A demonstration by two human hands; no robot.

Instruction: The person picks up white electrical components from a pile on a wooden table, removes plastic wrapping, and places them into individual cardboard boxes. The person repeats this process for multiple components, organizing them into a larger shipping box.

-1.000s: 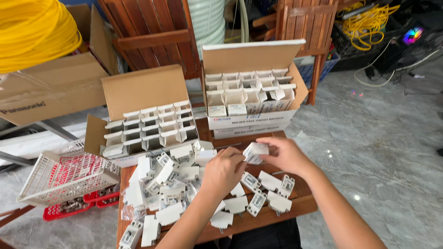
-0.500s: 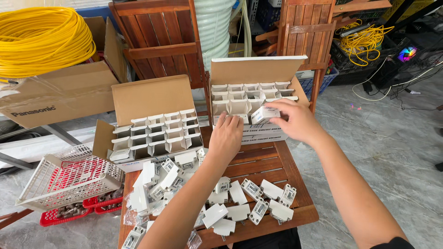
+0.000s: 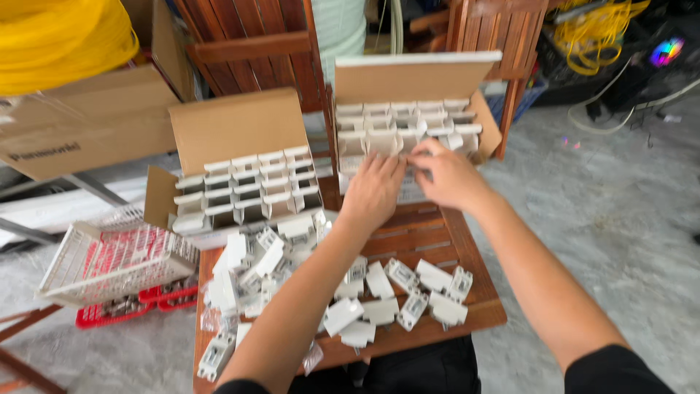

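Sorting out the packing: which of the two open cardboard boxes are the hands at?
The right box, behind the table's far edge; both hands, left and right, reach into it. The left box is untouched.

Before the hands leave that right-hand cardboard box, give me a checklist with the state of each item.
1. Both hands at the right-hand open cardboard box with white dividers: ok; left hand and right hand are at its front rows.
2. White part between the right hand's fingertips: cannot tell; motion blur hides it.
3. Box lid flap upright, out of the way: ok.
4. Loose white plastic parts lying on the brown slatted wooden table: ok, though some lie near the front edge.
5. Left-hand divided cardboard box open: ok.
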